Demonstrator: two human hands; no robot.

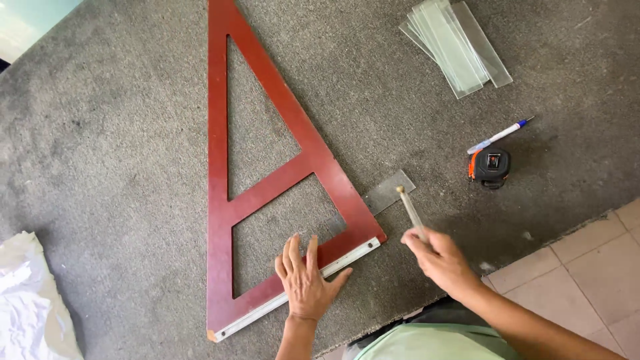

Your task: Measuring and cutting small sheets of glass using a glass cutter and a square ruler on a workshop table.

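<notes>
You kneel at the edge of a grey carpeted surface (120, 133), its nap coarse and mottled, which gives way at the lower right to pale beige floor tiles (587, 267). Your left hand (307, 283) lies flat with fingers spread and released, pressing on the lower bar of a large red wooden triangle square (217, 167) that rests on the carpet, its bottom edge trimmed with a pale metal strip (300, 290). Your right hand (437, 257) is clenched around a slim glass cutter (410, 210), its brass tip just beside the square's slanted edge and over a small clear glass piece (390, 192) that sticks out from under that edge. Further up lie a black-and-orange tape measure (490, 167), a white pen (500, 135) just beside it, and a fanned stack of glass strips (457, 43). Crumpled white paper (30, 300) sits at the lower left.
</notes>
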